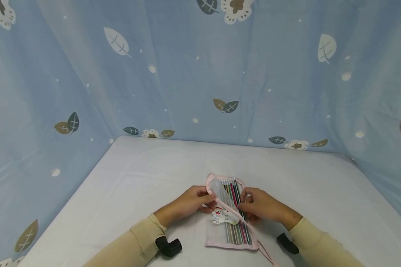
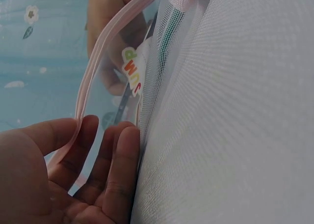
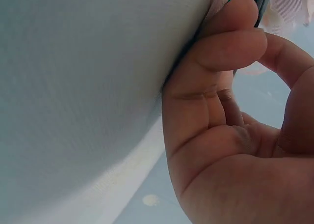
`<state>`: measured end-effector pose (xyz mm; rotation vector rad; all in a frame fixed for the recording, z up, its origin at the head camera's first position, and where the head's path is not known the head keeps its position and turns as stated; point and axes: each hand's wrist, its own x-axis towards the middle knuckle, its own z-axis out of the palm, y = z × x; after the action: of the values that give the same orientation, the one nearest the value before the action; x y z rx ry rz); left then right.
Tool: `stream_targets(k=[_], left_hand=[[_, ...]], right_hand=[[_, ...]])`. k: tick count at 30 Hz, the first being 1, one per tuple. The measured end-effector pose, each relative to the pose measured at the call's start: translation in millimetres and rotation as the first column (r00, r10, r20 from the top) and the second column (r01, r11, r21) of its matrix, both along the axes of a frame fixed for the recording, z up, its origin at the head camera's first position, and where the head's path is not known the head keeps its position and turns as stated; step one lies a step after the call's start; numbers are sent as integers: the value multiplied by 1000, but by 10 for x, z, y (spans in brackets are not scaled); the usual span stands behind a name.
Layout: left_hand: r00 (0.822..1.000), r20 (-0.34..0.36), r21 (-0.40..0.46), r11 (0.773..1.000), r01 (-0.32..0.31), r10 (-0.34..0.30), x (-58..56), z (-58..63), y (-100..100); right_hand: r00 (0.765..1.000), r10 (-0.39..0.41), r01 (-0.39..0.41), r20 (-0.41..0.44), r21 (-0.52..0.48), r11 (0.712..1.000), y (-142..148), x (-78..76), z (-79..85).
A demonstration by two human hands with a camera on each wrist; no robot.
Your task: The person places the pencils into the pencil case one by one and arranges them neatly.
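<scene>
A mesh pencil pouch point(image 1: 215, 234) with pink trim and a cartoon sticker point(image 1: 218, 215) lies on the white table, holding several slim coloured pencils point(image 1: 234, 235) in a row. My left hand point(image 1: 195, 199) pinches the pink edge point(image 2: 88, 81) of its clear flap between thumb and fingers, lifting it away from the mesh. At the pouch's right side, my right hand point(image 1: 262, 204) pinches a dark pencil point(image 3: 265, 7) with thumb and forefinger. That pencil's top end stands a little above the row. The right hand's other fingers are curled beside the pouch.
A pink cord point(image 1: 265, 254) trails from the pouch's lower right corner. The white table point(image 1: 147, 167) meets a blue patterned curtain point(image 1: 187, 74) at the back and sides. Black wrist devices point(image 1: 168, 247) sit by both sleeves.
</scene>
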<state>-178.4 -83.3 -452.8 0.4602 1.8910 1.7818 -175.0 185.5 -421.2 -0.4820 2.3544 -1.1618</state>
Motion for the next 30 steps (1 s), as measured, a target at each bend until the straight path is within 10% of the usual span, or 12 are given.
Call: stream_targets(k=[18, 25, 30], left_hand=[[1000, 3, -53, 998, -17, 17, 32, 20, 121], [975, -218, -261, 960, -98, 41, -65, 313, 282], [912, -408, -479, 859, -179, -37, -102, 500, 449]], right_hand=[[981, -45, 63, -190, 89, 994, 171, 226, 78], [910, -100, 195, -402, 202, 960, 359, 316, 231], [811, -73, 294, -580, 296, 909, 463, 346, 268]])
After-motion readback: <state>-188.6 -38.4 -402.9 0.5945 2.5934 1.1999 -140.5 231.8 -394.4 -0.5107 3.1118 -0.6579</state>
